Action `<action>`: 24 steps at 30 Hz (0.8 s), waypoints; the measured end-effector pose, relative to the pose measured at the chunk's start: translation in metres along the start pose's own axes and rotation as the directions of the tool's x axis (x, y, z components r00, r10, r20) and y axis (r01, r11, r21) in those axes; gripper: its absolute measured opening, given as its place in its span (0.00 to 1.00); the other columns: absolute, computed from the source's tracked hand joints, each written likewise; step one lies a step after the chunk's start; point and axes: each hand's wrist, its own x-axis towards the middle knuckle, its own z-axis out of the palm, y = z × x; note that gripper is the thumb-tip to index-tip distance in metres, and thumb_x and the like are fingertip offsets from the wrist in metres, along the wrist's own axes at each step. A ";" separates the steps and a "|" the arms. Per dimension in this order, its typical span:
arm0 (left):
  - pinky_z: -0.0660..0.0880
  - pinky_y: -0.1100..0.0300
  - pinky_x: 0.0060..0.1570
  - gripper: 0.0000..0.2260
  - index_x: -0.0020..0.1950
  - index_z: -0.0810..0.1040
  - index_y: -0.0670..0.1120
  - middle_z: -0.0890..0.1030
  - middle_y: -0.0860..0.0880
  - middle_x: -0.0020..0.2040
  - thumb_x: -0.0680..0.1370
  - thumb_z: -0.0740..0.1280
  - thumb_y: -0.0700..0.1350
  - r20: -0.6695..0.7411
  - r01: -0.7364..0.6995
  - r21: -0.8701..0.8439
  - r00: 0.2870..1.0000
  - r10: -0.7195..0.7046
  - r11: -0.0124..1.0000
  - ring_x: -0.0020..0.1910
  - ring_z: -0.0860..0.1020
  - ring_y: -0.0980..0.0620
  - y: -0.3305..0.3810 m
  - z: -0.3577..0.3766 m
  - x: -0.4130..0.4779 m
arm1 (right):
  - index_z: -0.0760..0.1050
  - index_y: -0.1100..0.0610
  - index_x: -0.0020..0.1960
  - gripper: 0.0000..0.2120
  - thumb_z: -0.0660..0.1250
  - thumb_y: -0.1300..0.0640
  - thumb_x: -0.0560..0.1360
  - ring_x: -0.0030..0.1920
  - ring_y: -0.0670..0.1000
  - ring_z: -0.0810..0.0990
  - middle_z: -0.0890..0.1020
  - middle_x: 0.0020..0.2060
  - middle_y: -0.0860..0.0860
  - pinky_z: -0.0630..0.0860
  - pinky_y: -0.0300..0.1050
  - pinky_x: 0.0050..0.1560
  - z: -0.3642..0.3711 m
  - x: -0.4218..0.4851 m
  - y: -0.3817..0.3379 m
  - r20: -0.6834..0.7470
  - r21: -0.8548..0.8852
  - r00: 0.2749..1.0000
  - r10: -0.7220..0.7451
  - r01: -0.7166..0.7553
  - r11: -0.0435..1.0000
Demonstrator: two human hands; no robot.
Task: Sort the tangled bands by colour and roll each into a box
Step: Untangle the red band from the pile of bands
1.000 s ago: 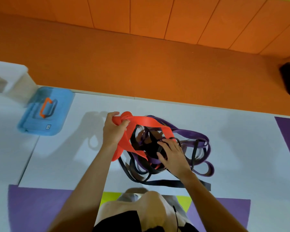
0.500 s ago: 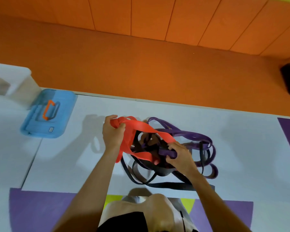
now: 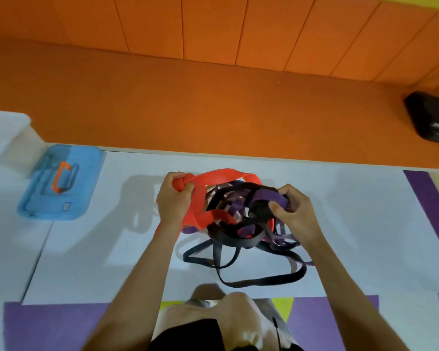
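A tangle of bands hangs between my hands above the white mat (image 3: 340, 224). My left hand (image 3: 174, 201) grips a bunched end of the red band (image 3: 223, 174), which arches over the tangle's far side. My right hand (image 3: 295, 211) grips a bundle of purple band (image 3: 266, 198) mixed with black band (image 3: 236, 240). Loops of black band trail down onto the mat near my knees. A white open box (image 3: 8, 138) stands at the far left, partly cut off by the frame edge.
A blue lid with an orange handle (image 3: 61, 183) lies on the mat left of the tangle, next to the white box. An orange padded bench and wall run behind. A black object (image 3: 431, 120) sits at the far right. My knees are at the bottom centre.
My right hand has closed on the purple and black bands and lifted them up and to the right. The whole tangle has risen off the mat. My left hand still grips the red band.
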 end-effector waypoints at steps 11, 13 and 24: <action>0.70 0.67 0.41 0.12 0.61 0.77 0.53 0.80 0.67 0.41 0.79 0.73 0.47 -0.124 0.040 -0.140 0.991 -0.058 0.989 0.39 0.78 0.74 0.001 -0.006 -0.002 | 0.83 0.56 0.59 0.15 0.80 0.57 0.74 0.72 0.51 0.73 0.78 0.69 0.45 0.70 0.52 0.74 -0.023 -0.033 0.086 0.311 -0.506 0.879 0.361 -0.168 0.846; 0.70 0.67 0.40 0.13 0.63 0.77 0.51 0.81 0.68 0.40 0.79 0.73 0.46 -0.123 0.033 -0.142 0.991 -0.051 0.989 0.38 0.76 0.79 0.001 -0.004 -0.001 | 0.85 0.53 0.58 0.14 0.80 0.51 0.74 0.75 0.47 0.66 0.73 0.73 0.42 0.63 0.47 0.76 -0.022 -0.042 0.099 0.324 -0.547 0.845 0.425 -0.199 0.813; 0.67 0.82 0.34 0.14 0.63 0.77 0.53 0.76 0.67 0.49 0.79 0.73 0.44 -0.098 0.006 -0.141 0.995 -0.020 0.990 0.45 0.76 0.78 0.001 -0.001 -0.003 | 0.57 0.39 0.75 0.51 0.83 0.36 0.61 0.48 0.49 0.84 0.76 0.63 0.47 0.82 0.42 0.32 0.030 -0.029 0.096 0.126 -0.382 0.696 0.707 -0.623 0.682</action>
